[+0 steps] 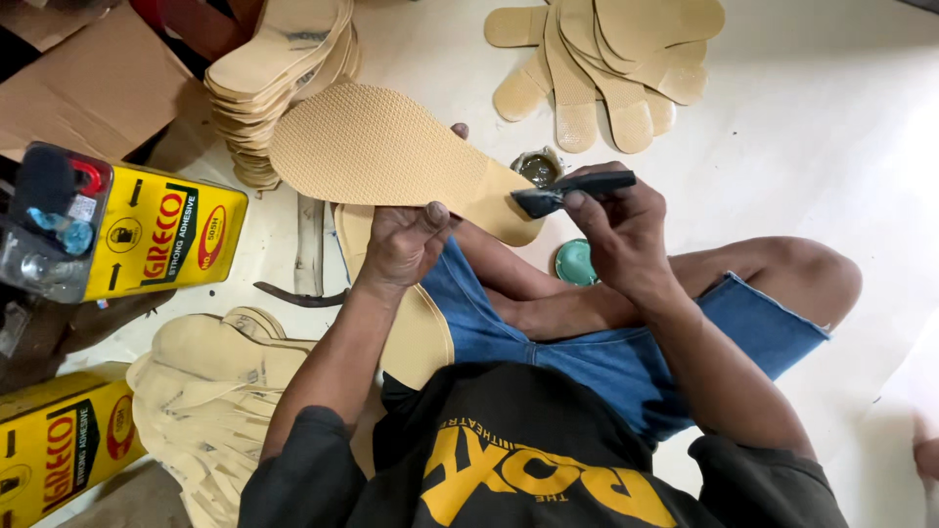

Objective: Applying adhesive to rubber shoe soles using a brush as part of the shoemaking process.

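Hands [406, 240] – sole [381, 147], brush [577, 189].

I'm looking down into a small footwear workshop, and the work happens right on the floor [831, 147], pale and smudged. A tall stack of tan soles [279, 73] rises at the top left, another fan of tan insole pieces [606, 59] lies spread at the top, and a third heap of cut soles [210, 391] sits low on the left. Two yellow adhesive tins [161, 240] lie on their sides along the left edge. A small open pot of dark glue [538, 168] sits on the floor with its green lid [575, 262] near it. Flattened cardboard [93, 83] fills the top left corner.
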